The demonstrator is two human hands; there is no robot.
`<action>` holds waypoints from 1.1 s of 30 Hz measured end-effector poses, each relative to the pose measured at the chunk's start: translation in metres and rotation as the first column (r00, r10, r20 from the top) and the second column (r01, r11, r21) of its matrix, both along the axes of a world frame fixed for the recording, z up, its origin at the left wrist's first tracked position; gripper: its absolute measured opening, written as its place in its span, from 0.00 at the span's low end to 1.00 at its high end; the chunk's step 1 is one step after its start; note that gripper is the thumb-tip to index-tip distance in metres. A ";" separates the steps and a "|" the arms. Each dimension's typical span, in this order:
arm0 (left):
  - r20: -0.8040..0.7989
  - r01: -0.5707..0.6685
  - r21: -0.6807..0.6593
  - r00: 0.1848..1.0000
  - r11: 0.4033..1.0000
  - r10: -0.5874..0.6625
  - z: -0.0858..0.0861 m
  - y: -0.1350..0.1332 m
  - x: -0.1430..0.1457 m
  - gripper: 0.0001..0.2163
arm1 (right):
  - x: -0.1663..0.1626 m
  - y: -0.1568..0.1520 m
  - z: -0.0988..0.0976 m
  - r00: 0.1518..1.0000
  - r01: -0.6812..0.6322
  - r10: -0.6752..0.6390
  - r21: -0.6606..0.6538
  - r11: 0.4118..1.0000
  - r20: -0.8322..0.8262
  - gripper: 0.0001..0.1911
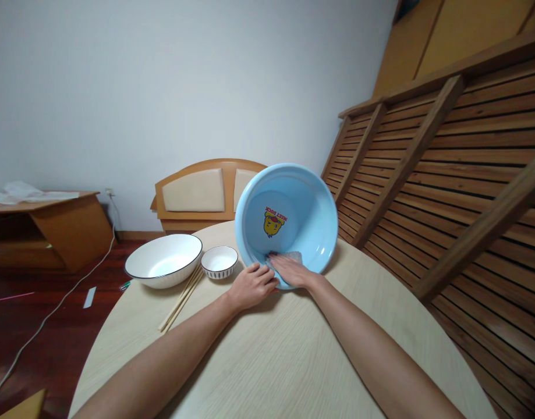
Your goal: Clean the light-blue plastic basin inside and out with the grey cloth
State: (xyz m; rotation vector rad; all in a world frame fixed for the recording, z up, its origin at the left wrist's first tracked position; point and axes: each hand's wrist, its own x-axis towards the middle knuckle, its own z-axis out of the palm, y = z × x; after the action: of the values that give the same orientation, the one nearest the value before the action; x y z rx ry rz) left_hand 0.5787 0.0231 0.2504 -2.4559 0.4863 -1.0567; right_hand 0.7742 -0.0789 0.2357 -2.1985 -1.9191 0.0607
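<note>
Cloth, greyish and mostly hidden, lies beneath the flat, unclenched right hand (fingertips blurred) inside the tipped blue basin; the left hand has its grip on the near rim. The basin rests on the round surface, beside wooden slats.

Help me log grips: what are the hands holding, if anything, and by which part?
The left hand holds the blue basin by its near rim; the right hand lies flat on a greyish cloth inside it.
</note>
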 end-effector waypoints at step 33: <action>-0.013 -0.029 -0.038 1.000 0.999 0.029 0.009 -0.005 -0.006 0.12 | 0.010 -0.030 0.020 0.991 0.132 -0.127 -0.132 0.982 0.047 0.32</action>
State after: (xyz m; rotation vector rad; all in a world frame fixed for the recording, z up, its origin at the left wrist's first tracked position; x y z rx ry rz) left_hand 0.5727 0.0176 0.2590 -2.4966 0.4372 -1.0487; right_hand 0.7840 -0.1086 0.2561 -2.4242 -1.8360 0.1316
